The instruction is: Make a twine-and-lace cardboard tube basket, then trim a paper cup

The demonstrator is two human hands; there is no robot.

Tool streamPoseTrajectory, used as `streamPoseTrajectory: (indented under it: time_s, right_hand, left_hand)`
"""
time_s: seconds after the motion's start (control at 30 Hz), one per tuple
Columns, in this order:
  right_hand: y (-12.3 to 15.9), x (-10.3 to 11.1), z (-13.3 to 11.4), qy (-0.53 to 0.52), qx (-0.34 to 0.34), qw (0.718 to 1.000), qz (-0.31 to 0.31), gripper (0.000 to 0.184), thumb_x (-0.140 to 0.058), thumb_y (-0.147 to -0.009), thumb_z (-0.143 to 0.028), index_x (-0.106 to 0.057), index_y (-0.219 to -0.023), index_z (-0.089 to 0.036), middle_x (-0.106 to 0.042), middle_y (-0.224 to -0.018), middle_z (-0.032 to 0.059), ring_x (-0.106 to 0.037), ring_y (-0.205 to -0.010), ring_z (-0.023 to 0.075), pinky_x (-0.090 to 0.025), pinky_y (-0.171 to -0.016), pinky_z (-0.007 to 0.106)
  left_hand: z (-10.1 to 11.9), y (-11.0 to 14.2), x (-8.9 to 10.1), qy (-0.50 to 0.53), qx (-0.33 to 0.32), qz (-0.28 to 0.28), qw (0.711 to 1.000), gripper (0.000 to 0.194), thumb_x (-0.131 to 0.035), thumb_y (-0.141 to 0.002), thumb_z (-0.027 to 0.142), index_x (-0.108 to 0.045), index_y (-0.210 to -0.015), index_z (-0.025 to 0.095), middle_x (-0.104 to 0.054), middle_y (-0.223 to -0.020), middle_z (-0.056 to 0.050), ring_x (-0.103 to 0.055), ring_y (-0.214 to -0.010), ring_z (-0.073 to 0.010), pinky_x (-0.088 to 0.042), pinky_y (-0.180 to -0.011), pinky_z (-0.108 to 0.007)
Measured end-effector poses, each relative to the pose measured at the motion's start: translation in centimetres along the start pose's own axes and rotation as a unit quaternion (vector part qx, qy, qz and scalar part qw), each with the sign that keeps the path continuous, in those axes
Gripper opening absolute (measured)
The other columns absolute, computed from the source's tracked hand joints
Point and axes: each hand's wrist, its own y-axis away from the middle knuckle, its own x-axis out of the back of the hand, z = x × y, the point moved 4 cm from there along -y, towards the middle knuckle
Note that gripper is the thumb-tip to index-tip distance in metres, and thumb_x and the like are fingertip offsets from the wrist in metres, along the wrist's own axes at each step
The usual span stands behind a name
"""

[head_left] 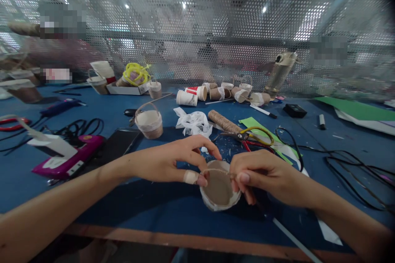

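Observation:
A small cut-down paper cup [219, 191] with a brown inside and white lace round its wall sits between my two hands near the table's front edge. My left hand [173, 160], with a plaster on the thumb, pinches the cup's left rim between thumb and fingers. My right hand [265, 174] grips the right rim, its fingers curled and pressing a strand of brown twine [217, 170] that runs across the cup's top edge.
On the blue table [129, 201] lie a finished little basket cup [149, 123], white lace scrap [193, 123], twine spool [224, 122], scissors [249, 135], a magenta glue gun [69, 160], black cables [348, 164], several cups [191, 96] and green paper [354, 109]. A perforated screen stands behind.

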Motion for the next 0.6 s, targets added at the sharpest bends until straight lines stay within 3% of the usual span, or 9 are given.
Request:
streamPoseTrajectory:
  time_s: [0.2,0.33,0.47,0.6]
  right_hand:
    - [0.1,0.4,-0.2,0.017,0.002,1.000,0.002,0.042,-0.048,-0.103,-0.044,-0.064,-0.076,-0.015,-0.063,-0.065,0.0031,-0.063,-0.058,0.0123,-0.047,-0.054,0.021]
    - [0.1,0.6,-0.5,0.004,0.001,1.000,0.015,0.044,-0.048,-0.102,-0.047,-0.065,-0.077,-0.016,-0.063,-0.063,0.0029,-0.061,-0.056,0.0118,-0.047,-0.052,0.021]
    - [0.2,0.5,-0.9,-0.070,0.006,0.997,0.021,0.040,-0.051,-0.101,-0.045,-0.065,-0.078,-0.015,-0.062,-0.063,0.0020,-0.061,-0.053,0.0108,-0.049,-0.049,0.019]
    - [0.3,0.4,-1.3,-0.155,0.022,0.988,0.005,0.028,-0.057,-0.100,-0.038,-0.071,-0.093,-0.014,-0.068,-0.076,0.0053,-0.067,-0.065,0.0122,-0.057,-0.055,0.020]
  left_hand:
    - [0.0,0.1,-0.3,0.002,-0.050,0.033,0.998,0.010,-0.065,-0.094,0.023,-0.072,-0.090,0.017,-0.062,-0.129,-0.013,-0.058,-0.119,-0.0235,-0.045,-0.106,-0.033]
    - [0.1,0.1,-0.7,0.019,-0.084,0.076,0.993,0.010,-0.063,-0.096,0.021,-0.070,-0.091,0.016,-0.071,-0.107,-0.012,-0.060,-0.114,-0.0242,-0.046,-0.106,-0.038]
    - [-0.2,0.0,-0.8,0.063,-0.071,0.128,0.987,0.017,-0.060,-0.098,0.025,-0.072,-0.095,0.015,-0.074,-0.093,-0.011,-0.061,-0.108,-0.0239,-0.048,-0.101,-0.038]
    - [-0.7,0.3,-0.7,0.151,-0.030,0.182,0.971,0.024,-0.063,-0.096,0.031,-0.075,-0.086,0.013,-0.074,-0.081,-0.009,-0.062,-0.095,-0.0207,-0.048,-0.094,-0.034]
